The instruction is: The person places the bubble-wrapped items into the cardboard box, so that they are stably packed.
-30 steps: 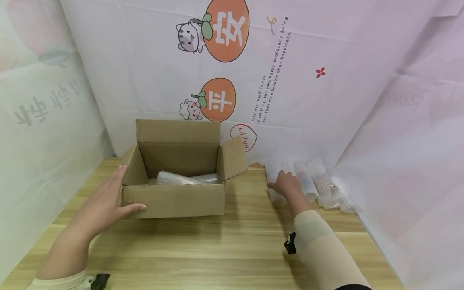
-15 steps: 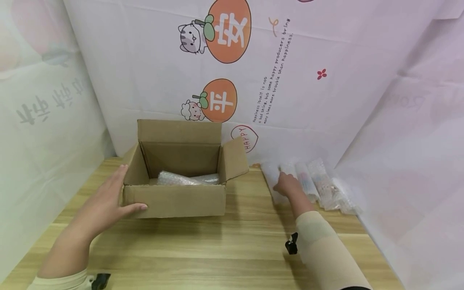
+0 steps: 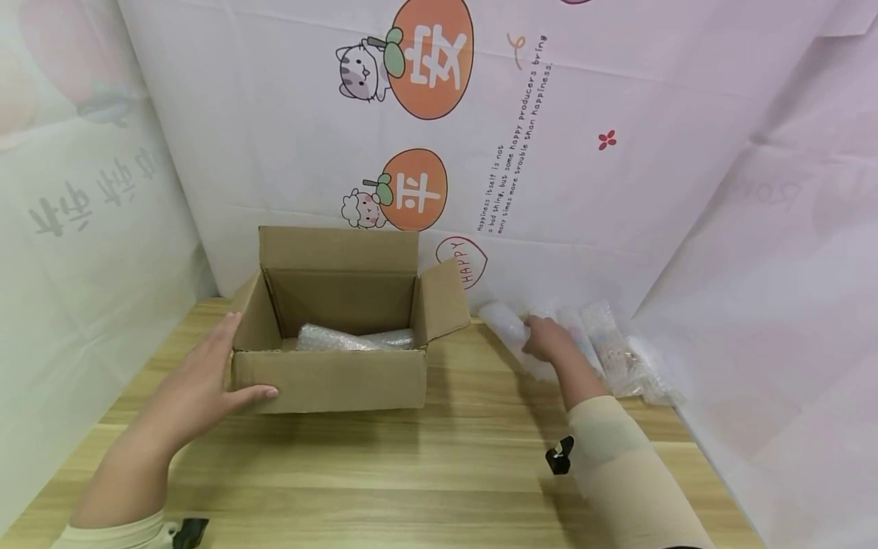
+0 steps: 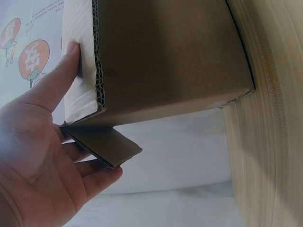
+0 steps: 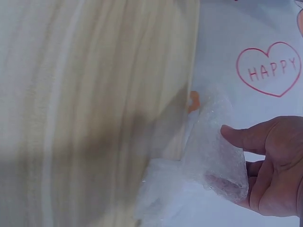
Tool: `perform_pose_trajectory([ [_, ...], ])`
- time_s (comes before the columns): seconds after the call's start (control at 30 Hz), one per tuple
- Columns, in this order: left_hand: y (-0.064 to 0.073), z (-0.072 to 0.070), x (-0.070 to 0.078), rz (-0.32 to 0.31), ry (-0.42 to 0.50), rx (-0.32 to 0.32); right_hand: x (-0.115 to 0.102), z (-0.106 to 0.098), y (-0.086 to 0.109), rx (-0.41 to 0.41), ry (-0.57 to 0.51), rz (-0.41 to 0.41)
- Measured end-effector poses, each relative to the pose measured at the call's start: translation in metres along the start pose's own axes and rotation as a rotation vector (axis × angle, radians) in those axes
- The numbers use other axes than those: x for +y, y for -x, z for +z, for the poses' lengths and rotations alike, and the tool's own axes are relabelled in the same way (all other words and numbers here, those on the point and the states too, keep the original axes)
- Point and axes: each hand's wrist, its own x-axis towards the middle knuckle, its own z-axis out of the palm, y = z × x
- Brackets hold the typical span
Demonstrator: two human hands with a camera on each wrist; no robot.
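Note:
An opened cardboard box [image 3: 329, 381] stands on the table's left half. At its near left corner my left hand [image 3: 195, 381] holds on, thumb over the front; in the left wrist view the fingers reach behind a side flap [image 4: 106, 144]. Inside the box lie bubble-wrapped rolls [image 3: 332, 337]. Toward the back right, my right hand [image 3: 549, 341] grips a translucent bubble-wrapped roll [image 3: 505, 326], which slants to the upper left. In the right wrist view, the thumb presses the near face of this wrap [image 5: 215, 146] while the fingers curl behind it.
More bubble-wrapped packages [image 3: 607, 347] lie in a row right of the right hand, against the back sheet. White printed sheets [image 3: 549, 175] wall the wooden table [image 3: 384, 473] at the back and both sides. The box's right flap [image 3: 444, 299] sticks outward.
My right hand has closed on the leftmost bubble-wrapped roll and shifted slightly right, while the roll's far end has swung left. The left hand and box stay put.

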Motion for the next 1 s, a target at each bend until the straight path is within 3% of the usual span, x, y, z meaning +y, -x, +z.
perform_pose_trajectory([
  [0.6, -0.001, 0.0, -0.001, 0.016, -0.007, 0.008, -0.018, -0.049, 0.023, 0.057, 0.003, -0.091],
  [1.0, 0.0, 0.001, -0.001, 0.008, -0.001, 0.0, -0.029, -0.081, 0.026, 0.139, -0.033, -0.188],
])
